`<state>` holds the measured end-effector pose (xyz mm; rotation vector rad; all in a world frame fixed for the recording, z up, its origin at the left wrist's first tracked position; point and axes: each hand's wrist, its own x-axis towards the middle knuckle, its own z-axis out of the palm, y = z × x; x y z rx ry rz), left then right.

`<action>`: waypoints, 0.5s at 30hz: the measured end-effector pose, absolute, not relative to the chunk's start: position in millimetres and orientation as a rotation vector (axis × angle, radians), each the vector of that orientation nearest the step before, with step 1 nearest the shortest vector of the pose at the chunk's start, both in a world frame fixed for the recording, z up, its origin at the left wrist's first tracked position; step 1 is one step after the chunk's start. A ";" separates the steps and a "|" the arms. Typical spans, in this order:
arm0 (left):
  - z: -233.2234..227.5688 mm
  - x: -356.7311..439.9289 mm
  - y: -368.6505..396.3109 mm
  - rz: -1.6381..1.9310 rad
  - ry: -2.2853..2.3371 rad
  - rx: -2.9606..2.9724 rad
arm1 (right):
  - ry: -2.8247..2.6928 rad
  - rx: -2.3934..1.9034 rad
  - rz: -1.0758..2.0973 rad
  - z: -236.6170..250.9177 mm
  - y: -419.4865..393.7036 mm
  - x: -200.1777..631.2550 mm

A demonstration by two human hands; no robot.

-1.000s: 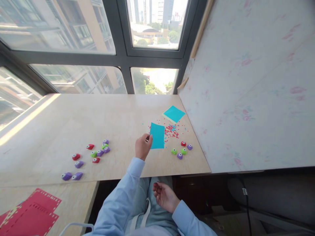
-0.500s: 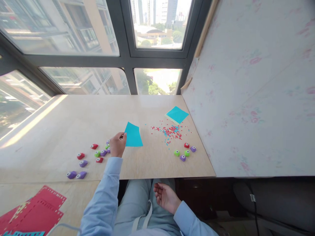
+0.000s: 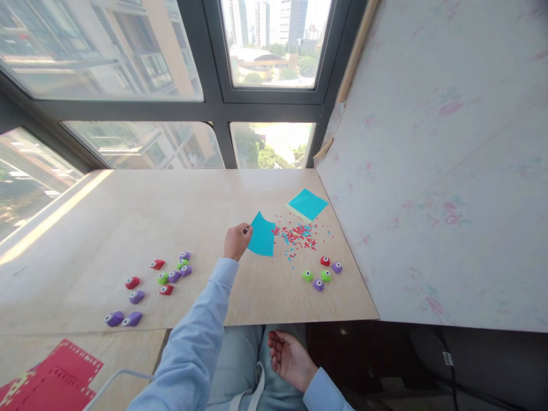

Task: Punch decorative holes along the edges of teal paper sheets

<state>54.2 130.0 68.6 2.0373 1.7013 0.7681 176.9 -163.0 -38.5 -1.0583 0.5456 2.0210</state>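
My left hand (image 3: 237,242) is closed, pinching the left edge of a sheet of blue paper (image 3: 262,237) between thumb and fingers. The sheet is slightly bent, and its right edge meets the scatter of red and blue paper bits (image 3: 299,235). My right hand (image 3: 291,361) rests over my lap, palm up, with loosely curled fingers and nothing in it. Below the bits sits a group of several small craft punches (image 3: 318,285) in red, green and purple, each with a round eye-like spot. Another group of similar punches (image 3: 137,297) lies left of my left arm.
A stack of blue and pale square paper (image 3: 307,204) lies near the wall (image 3: 428,171) at the back right. Red sheets with punched edges (image 3: 64,377) lie at the lower left, beside a white cable (image 3: 124,374). Windows (image 3: 274,145) stand behind the table (image 3: 205,200).
My left hand has carried the blue sheet to the right, up to the paper bits. My right hand stays over my lap. The view has tilted slightly up.
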 end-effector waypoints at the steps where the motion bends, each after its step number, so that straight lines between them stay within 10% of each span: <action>1: 67.5 58.8 127.5 0.781 1.661 2.038 | 0.548 -1.059 2.021 -38.4 -162.8 177.4; 15: 100.2 18.2 118.9 1.090 1.806 1.947 | 0.554 -1.113 1.974 -28.1 -167.8 195.2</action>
